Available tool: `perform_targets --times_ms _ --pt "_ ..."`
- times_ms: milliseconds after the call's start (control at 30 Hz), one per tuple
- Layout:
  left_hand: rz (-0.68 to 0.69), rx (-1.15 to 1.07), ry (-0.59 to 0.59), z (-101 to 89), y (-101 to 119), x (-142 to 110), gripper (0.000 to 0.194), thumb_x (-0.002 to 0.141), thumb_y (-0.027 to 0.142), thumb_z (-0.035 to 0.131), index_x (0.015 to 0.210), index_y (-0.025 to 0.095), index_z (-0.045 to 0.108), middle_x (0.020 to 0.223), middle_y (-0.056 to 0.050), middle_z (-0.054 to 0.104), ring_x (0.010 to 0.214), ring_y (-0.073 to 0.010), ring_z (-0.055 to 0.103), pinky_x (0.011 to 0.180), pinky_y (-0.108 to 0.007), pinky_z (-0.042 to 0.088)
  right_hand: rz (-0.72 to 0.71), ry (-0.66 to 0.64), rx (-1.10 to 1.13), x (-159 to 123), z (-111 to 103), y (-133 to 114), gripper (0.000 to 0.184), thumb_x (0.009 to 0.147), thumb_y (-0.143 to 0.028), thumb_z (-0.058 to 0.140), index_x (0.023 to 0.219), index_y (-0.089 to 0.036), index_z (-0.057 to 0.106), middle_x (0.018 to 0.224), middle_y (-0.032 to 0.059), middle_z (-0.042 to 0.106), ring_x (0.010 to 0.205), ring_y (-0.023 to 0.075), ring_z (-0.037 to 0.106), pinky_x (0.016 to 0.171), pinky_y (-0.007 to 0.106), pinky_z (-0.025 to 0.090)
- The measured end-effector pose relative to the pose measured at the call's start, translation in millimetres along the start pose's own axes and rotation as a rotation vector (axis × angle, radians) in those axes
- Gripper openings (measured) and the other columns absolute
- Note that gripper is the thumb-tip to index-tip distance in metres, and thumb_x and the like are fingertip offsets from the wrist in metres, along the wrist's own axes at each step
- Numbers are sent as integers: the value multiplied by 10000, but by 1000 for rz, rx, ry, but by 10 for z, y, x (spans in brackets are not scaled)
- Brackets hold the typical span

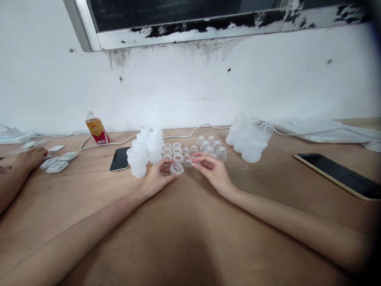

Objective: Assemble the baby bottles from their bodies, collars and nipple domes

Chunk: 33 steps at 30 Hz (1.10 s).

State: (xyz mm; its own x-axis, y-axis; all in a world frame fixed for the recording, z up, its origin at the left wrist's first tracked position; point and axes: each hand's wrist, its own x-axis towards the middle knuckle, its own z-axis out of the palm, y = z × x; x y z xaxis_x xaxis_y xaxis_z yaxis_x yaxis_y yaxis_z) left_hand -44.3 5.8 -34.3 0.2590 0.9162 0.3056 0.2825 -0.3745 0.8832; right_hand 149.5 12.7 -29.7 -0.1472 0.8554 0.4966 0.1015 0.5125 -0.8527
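We log our left hand (157, 178) low over the wooden bench (190, 238), its grip closed on a translucent plastic ring (176, 169) pinched between thumb and fingertips and tilted just above the bench surface. Our right hand (212, 171) sits just beside it, fingers drawn together on a small clear nipple piece (193, 159) that is too small to make out well; the 2 hands nearly touch at the middle of the bench. Just behind the hands lie several more white rings (173, 152) in short rows, and beside them, to the right, a cluster of clear dome caps (211, 147). To the left of the rings stands a group of white bottle bodies (144, 153), upright and close together. Further right, a second group of bottles (250, 139) with caps on stands near a white cable (184, 135) that runs along the back of the bench. A dark phone (119, 159) lies flat just left of the bottle bodies, and a drink bottle with an orange label (97, 129) leans behind it. A second phone (339, 174) lies well apart at the right edge. At far left, another person's hand (28, 159) rests near small white packets (58, 163).
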Motion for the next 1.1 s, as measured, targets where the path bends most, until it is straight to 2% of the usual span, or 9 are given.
perform_targets --times_ms 133,267,333,467,667,767,867,1033,1100 --pt "-17 82 57 -4 -19 14 379 657 258 625 999 153 500 1014 -73 576 835 -160 567 708 -300 462 46 51 16 93 84 35 131 671 -307 613 715 -185 593 875 45 608 891 177 558 833 351 432" --pt "-32 -100 24 26 -43 24 359 647 192 628 962 142 463 983 -75 581 890 -159 564 747 -296 467 80 82 75 113 169 27 178 712 -323 560 832 -191 559 906 44 589 683 132 568 653 302 483" --pt "-46 -175 15 37 -50 22 372 639 167 632 958 146 440 957 -69 587 885 -155 572 764 -305 470 108 59 103 98 201 11 231 718 -320 551 914 -199 537 953 46 571 624 111 555 613 288 488" --pt "-72 -201 -7 36 -57 14 381 639 151 633 968 144 442 949 -71 594 889 -158 578 798 -324 466 162 30 94 67 204 -7 257 698 -307 575 929 -195 557 1000 51 571 654 113 557 671 302 491" --pt "-78 -197 -25 34 -63 16 385 639 146 636 979 137 455 961 -78 601 898 -164 582 820 -333 464 198 48 135 74 177 55 255 689 -326 583 904 -192 552 989 50 564 697 124 561 663 303 499" --pt "-76 -201 -26 39 -57 15 383 641 158 641 976 136 458 961 -83 605 903 -171 584 826 -338 462 153 57 176 75 193 105 245 680 -314 596 883 -203 515 955 41 542 787 146 564 630 279 499" --pt "-60 -181 -47 40 -23 3 364 648 191 645 960 140 464 966 -85 611 909 -178 586 837 -348 459 46 32 182 49 213 104 218 681 -264 605 840 -220 464 951 26 537 859 151 563 698 285 486" --pt "45 -86 -32 39 40 -22 348 651 235 648 945 145 486 1044 -87 581 979 -186 555 881 -352 436 -176 -122 -207 -29 223 -32 25 755 -222 528 776 -209 530 1045 42 541 1009 171 502 887 356 386" --pt "100 -46 -12 41 41 -29 341 656 243 646 945 146 493 1048 -87 574 987 -185 549 884 -353 434 -214 -190 -344 -48 220 -81 74 771 -231 509 793 -206 575 1097 51 529 1040 180 484 918 375 354"
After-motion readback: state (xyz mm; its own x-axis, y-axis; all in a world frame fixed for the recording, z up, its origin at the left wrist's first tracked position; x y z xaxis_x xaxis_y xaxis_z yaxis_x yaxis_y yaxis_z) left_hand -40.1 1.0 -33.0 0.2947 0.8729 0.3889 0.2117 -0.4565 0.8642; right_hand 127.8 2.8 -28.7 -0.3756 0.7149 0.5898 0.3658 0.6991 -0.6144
